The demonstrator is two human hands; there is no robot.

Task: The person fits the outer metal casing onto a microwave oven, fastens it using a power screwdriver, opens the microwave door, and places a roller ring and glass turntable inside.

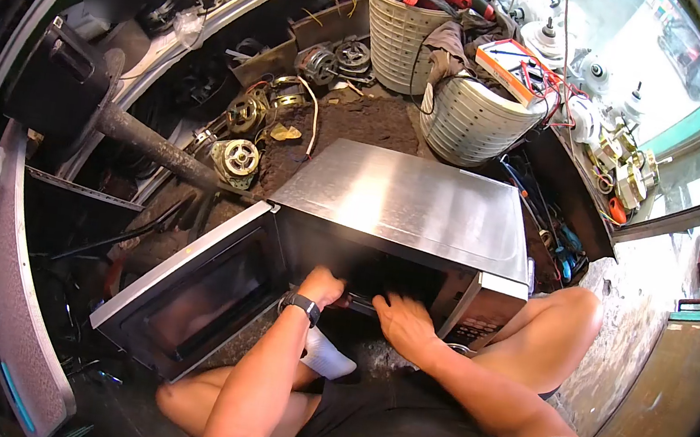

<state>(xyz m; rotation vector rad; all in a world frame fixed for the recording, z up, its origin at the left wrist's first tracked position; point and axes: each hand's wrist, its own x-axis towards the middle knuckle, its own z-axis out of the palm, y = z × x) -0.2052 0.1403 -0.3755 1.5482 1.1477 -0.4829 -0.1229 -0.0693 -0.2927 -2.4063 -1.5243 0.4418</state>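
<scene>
A microwave oven (405, 195) with a silver top sits in front of me, between my bent legs. Its door (210, 289) hangs open to the left, and the control panel side is at the right. My left hand (322, 288), with a dark watch on the wrist, is curled at the front opening of the cavity. My right hand (404, 319) is beside it at the lower front edge, fingers bent downward. Something dark and narrow lies between the two hands; it is too dim to make out.
Two perforated metal drums (398, 41) (474, 129) stand behind the oven. An orange-and-white box (512, 71) rests on the nearer drum. Motors (237, 159) lie at the back left, near a metal post (162, 147). Tools (569, 245) lie at the right.
</scene>
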